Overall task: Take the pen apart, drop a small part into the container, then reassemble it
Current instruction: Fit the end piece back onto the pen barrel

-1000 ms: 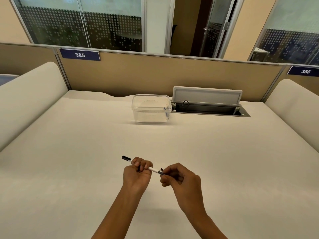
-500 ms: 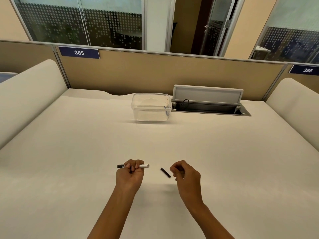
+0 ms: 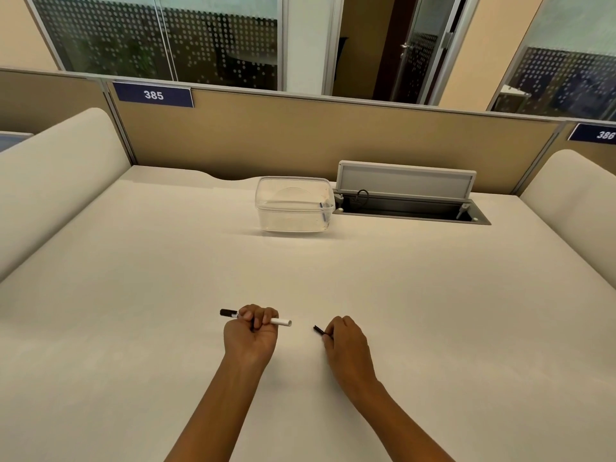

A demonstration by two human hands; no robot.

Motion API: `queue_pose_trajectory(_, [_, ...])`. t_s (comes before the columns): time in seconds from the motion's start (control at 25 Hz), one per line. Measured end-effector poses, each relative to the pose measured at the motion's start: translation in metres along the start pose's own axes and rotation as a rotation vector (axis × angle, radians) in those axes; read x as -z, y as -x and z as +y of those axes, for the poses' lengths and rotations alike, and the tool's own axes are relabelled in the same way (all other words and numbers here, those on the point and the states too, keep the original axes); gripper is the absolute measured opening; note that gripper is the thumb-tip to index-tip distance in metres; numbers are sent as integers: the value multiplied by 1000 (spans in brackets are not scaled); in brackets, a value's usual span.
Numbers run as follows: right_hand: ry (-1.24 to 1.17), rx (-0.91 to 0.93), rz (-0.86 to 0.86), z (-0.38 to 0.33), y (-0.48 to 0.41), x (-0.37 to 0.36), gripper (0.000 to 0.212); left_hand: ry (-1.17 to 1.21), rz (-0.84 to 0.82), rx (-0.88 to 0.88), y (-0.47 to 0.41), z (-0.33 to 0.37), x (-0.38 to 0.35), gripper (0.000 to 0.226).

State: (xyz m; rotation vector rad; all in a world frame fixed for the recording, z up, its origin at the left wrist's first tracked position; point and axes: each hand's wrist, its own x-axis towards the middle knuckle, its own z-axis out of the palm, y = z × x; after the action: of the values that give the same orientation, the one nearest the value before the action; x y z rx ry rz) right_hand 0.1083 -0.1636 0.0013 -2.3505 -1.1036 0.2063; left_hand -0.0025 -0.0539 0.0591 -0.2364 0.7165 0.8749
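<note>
- Curled in a fist round the pen barrel point(image 3: 281, 322), the left hand point(image 3: 250, 335) sits low in the frame, just left of centre. The whole-hand wrap likely stops the white tube from turning or slipping.
- The barrel lies nearly level, with its black end poking out left of the fist and its bare white end pointing right, toward the other hand. That lie would suit pushing a piece back in along the same line.
- Across a clear gap to the right, the right hand point(image 3: 345, 345) pinches a small black part point(image 3: 319, 329) at its fingertips. Only the part's tip shows, so I cannot tell how much is hidden. A fingertip pinch fits so slim a piece and makes it easy to release over an opening.
- Both hands are low over the desk point(image 3: 433, 295); whether they touch it I cannot tell.
- Well beyond, at upper centre, stands the clear container point(image 3: 294, 205), which appears open at the top, so a piece could fall straight in. By my reading the pen is apart and the drop is not yet done.
- Just right of the container, a cable hatch point(image 3: 410, 208) stands open in the desk, a gap to avoid on the way.
- Behind runs a tan partition point(image 3: 300, 138), with a number plate point(image 3: 153, 95) reading 385 at upper left.
</note>
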Motion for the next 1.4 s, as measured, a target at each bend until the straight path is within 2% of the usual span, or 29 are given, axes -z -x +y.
queue_pose_trajectory(0.16, [-221, 22, 47, -6, 8, 15, 6, -30, -6, -53, -4, 3, -3, 32])
queue_pose_trajectory(0.32, [-374, 149, 156, -22, 17, 40, 10, -64, 7, -83, -11, 3, -7, 38])
queue_pose_trajectory(0.44, [-388, 223, 184, -31, 19, 50, 9, -69, -6, -81, -15, -1, -10, 39])
queue_pose_trajectory(0.64, [-408, 218, 163, -38, 18, 51, 9, -68, -31, -49, -18, -4, -12, 39])
queue_pose_trajectory(1.16, [-276, 307, 151, -43, 16, 51, 6, -129, -120, -101, -19, -6, -15, 37])
queue_pose_trajectory(1.28, [-302, 294, 169, -46, 17, 52, 7, -145, -146, -129, -17, -5, -16, 38])
queue_pose_trajectory(1.4, [-425, 188, 134, -48, 16, 52, 8, -180, -177, -145, -15, -6, -18, 38])
